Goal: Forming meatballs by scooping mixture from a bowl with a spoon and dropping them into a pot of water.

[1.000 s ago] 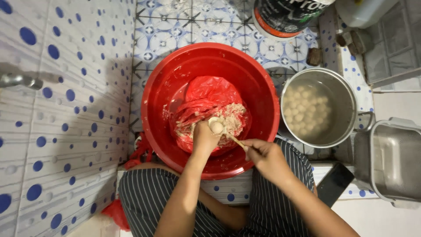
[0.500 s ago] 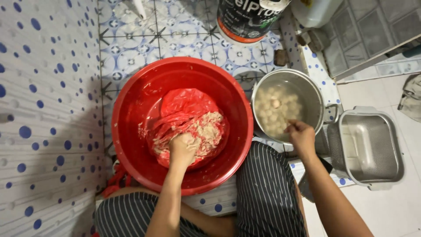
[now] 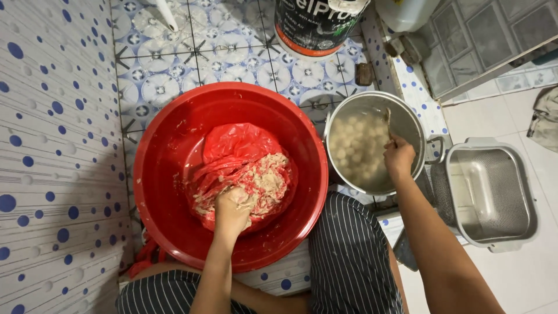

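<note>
Since half a second ago the right hand (image 3: 399, 157) has stayed over the near rim of the steel pot (image 3: 349, 110), and the left hand (image 3: 231, 210) has stayed buried in the paste; only the view has drifted a little. One second ago the right hand was still over the red basin (image 3: 174, 174), beside the left.

Now the right hand is closed around the handle of a spoon (image 3: 387, 122). The spoon's long axis runs away from the person, nearly straight up the picture, with its far end pointing into the pot, which holds pale round balls (image 3: 354, 148) in cloudy water. How deep the spoon's tip sits cannot be told.

The left hand is curled shut on a lump of the pale minced paste (image 3: 267, 183), fingers pressed into it. That paste lies on a red plastic bag (image 3: 235, 142) spread in the middle of the basin.

Basin and pot stand just beside each other on the patterned tile floor (image 3: 174, 75), between the person's knees in striped trousers (image 3: 349, 256). To the right of the pot sits a rectangular steel colander (image 3: 494, 192). A dark bucket (image 3: 317, 26) stands beyond the pot.
</note>
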